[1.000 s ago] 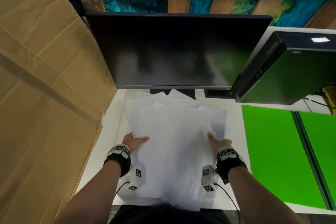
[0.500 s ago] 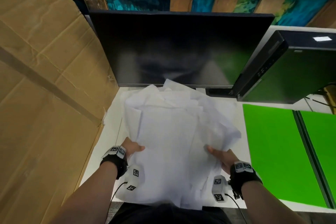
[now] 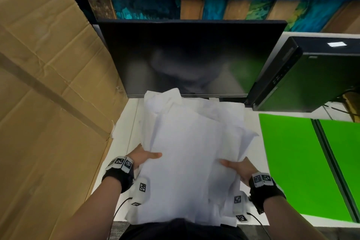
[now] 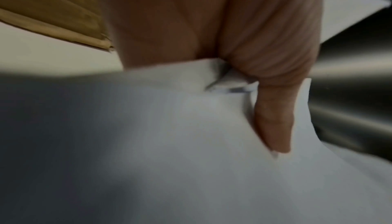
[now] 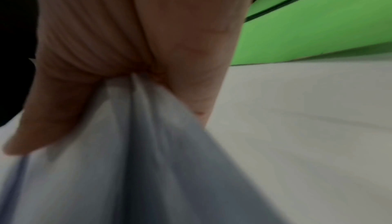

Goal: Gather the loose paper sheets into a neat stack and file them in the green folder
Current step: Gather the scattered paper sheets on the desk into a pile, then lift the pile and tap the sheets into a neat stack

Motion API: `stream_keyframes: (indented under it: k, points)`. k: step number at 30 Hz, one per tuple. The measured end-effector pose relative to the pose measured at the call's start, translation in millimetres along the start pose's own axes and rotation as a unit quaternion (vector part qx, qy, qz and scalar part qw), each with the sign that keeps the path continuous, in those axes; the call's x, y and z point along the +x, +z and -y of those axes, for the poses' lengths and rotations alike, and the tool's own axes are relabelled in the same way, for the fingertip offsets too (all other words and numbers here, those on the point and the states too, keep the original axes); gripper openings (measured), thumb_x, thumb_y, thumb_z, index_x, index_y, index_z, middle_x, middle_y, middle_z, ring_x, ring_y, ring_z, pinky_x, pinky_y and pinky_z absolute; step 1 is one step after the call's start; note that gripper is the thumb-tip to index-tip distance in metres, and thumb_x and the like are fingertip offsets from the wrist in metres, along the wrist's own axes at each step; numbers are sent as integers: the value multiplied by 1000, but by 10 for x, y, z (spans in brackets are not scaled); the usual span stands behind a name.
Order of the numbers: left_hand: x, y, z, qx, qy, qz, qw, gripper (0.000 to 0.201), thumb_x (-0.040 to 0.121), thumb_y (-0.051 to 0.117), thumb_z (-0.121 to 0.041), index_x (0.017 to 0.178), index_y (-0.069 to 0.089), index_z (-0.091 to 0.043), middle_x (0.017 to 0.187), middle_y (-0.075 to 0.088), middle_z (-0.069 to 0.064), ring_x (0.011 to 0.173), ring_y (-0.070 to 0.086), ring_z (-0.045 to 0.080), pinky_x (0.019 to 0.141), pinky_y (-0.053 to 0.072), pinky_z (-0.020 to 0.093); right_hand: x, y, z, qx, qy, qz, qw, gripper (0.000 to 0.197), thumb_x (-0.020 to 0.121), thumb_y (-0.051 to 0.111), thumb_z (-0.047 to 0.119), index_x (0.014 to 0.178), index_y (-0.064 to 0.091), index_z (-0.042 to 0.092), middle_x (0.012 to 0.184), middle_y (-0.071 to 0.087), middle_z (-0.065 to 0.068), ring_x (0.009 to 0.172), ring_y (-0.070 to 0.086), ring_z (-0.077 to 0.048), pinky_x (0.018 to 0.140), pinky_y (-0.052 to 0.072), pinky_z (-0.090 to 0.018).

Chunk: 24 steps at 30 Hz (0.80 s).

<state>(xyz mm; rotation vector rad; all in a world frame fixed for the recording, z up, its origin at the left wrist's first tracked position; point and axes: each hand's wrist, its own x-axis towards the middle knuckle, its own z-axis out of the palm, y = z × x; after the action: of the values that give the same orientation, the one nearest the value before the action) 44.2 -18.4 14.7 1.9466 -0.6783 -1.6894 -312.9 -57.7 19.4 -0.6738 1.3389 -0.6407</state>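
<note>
Left hand [image 3: 145, 157]: I'm seeing it pinching the paper sheets [image 3: 191, 154] at their left edge, thumb on top.
Right hand [image 3: 236, 167]: clamping the right edge, sheets bunching in the grip.
Sheets: sitting lifted between both hands, uneven; light, floppy, slippery, probably fanning out; I'm judging side edges best for holding.
Folder [image 3: 296, 161]: lying open just right, nothing filed.
Desk [image 3: 124, 132]: white, smooth.
Room: monitor [image 3: 187, 58] behind, cardboard [image 3: 48, 93] left.
</note>
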Motion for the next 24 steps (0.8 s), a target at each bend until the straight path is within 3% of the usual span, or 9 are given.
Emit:
stream_keyframes:
  k: [3, 5, 9, 11, 14, 16, 18, 22, 24]
  points:
    - [130, -67, 85, 15, 3, 22, 1000, 120, 35, 97, -39, 138, 40, -16, 127, 63, 3, 116, 61, 26, 104, 45, 47, -4, 5, -68, -8, 22, 16, 1000, 101, 19, 99, 21, 111, 65, -3, 102, 73, -19, 94, 71, -35, 81, 57, -46]
    - [174, -45, 83, 40, 13, 41, 998, 123, 33, 96, -42, 139, 39, -20, 130, 61, 1, 120, 57, 24, 107, 42, 46, 7, 90, -104, -30, 32, -2, 999, 98, 18, 99, 21, 107, 66, -3, 96, 75, -17, 88, 72, -32, 74, 58, -41]
    - [66, 35, -1, 79, 30, 59, 995, 126, 33, 95, -46, 142, 36, -22, 133, 59, -1, 125, 53, 23, 110, 39, 47, 19, 217, -137, -67, 62, -51, 995, 66, 49, 91, 3, 107, 63, -11, 97, 72, -22, 85, 71, -32, 64, 60, -36]
    - [-76, 89, -67, 88, 27, 71, 993, 116, 39, 94, -42, 139, 38, -21, 131, 59, 0, 124, 53, 23, 111, 38, 45, 22, 234, -167, -90, 89, -58, 990, 67, 49, 91, 4, 107, 62, -12, 100, 70, -25, 90, 70, -36, 70, 60, -41]
    - [-245, 185, -113, 97, 27, 94, 991, 80, 66, 84, -16, 135, 44, -15, 119, 62, 1, 118, 54, 23, 108, 38, 40, 42, 199, -254, -120, 106, -77, 984, 81, 38, 95, 12, 107, 61, -12, 100, 70, -25, 91, 69, -37, 78, 58, -48]
    - [-290, 201, -100, 97, 25, 104, 989, 66, 73, 80, -11, 132, 50, -13, 109, 66, -3, 114, 56, 23, 108, 40, 39, 91, 100, -371, -141, 93, -104, 980, 96, 33, 98, 22, 113, 56, -9, 104, 68, -21, 94, 68, -35, 81, 58, -47]
    - [-391, 184, -119, 84, 27, 102, 991, 51, 77, 76, -8, 123, 55, -14, 98, 66, -9, 106, 58, 19, 99, 42, 32, 31, 42, -423, -121, 82, -103, 984, 93, 36, 97, 22, 115, 55, -5, 107, 68, -19, 95, 68, -34, 83, 57, -46]
    - [-438, 19, -99, 62, 13, 75, 995, 38, 63, 85, -22, 96, 66, -21, 85, 74, -14, 96, 64, 14, 80, 47, 20, -195, -23, -336, -23, 79, -50, 995, 68, 45, 91, 10, 106, 66, -4, 98, 74, -18, 84, 73, -30, 75, 59, -42]
    - [-396, -80, -124, 63, 12, 42, 997, 59, 56, 89, -39, 106, 63, -23, 105, 73, -6, 108, 62, 18, 96, 47, 30, -215, -61, -222, -5, 62, -28, 998, 77, 34, 97, 18, 103, 68, -1, 94, 76, -14, 78, 74, -26, 69, 59, -36]
